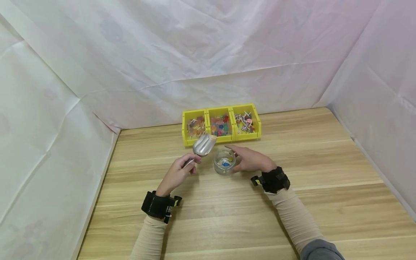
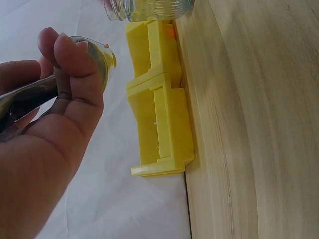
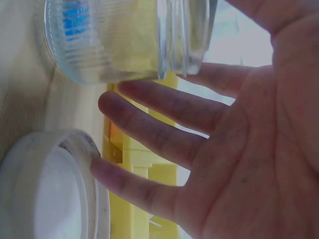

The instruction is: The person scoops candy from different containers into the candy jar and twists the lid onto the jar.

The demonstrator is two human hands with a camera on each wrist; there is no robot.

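Observation:
In the head view my left hand (image 1: 180, 171) grips the handle of a metal scoop (image 1: 204, 145), fingers curled round it. A small pale orange piece (image 1: 212, 137) shows at the scoop's lip. Close to its right, a clear glass jar (image 1: 224, 162) stands on the table, with a blue piece (image 1: 225, 164) and something yellow inside. My right hand (image 1: 251, 159) holds the jar between thumb and index finger from the right side. In the right wrist view the other fingers stretch out past the jar (image 3: 109, 45), above a white round lid (image 3: 60, 194).
Behind the jar stands a row of three yellow bins (image 1: 221, 139). Lollipops (image 1: 245, 122) lie in the right bin, colourful candies (image 1: 221, 126) in the middle, and stick candies (image 1: 196, 126) in the left. White cloth (image 1: 208, 54) walls in the wooden table (image 1: 221, 224) behind and at both sides.

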